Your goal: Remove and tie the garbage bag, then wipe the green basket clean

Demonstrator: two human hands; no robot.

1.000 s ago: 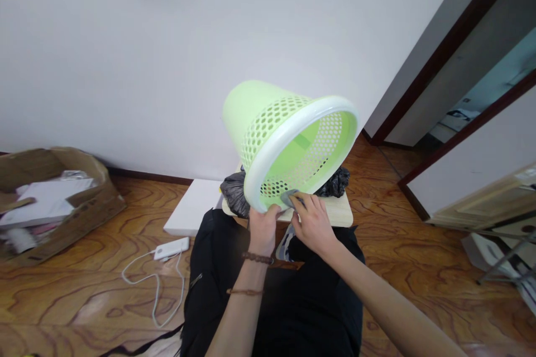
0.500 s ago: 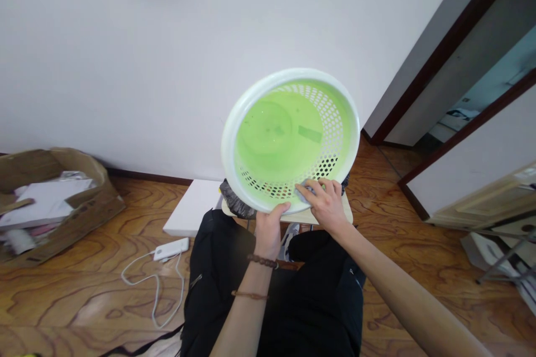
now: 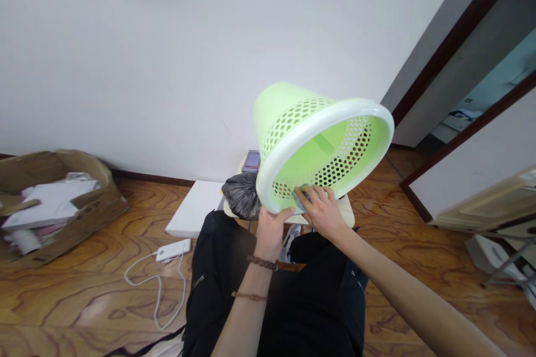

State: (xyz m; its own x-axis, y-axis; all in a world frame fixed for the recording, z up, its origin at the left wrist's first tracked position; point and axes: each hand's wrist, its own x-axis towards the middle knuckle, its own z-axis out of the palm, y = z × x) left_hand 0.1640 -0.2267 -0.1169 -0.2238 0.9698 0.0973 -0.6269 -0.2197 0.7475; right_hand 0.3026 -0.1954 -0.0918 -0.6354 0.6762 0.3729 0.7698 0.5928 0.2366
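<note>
A light green plastic basket (image 3: 280,106) with a white rim and rows of round holes is tilted on its side, its mouth towards me and to the right. My left hand (image 3: 271,226) grips the near rim, thumb on top; its other fingers are hidden below. Inside the lower rim, my right hand (image 3: 322,209) presses a grey cloth (image 3: 300,197) against the perforated wall. Beneath the basket is a small pale stool (image 3: 347,212). A black plastic bag (image 3: 243,195) lies on its left side, near a blurred purple item (image 3: 252,161).
To the left, a cardboard box (image 3: 96,217) holds papers and wrappings. A white flat box (image 3: 190,212) and a white power strip or adapter (image 3: 173,250) with a cable lie on the floor. A wall (image 3: 167,67) rises just behind the stool; a doorway is at right.
The basket has swung round to the right and tipped, so its outer side now shows. The black bag and purple item have come into fuller view. Both hands stay at the near rim.
</note>
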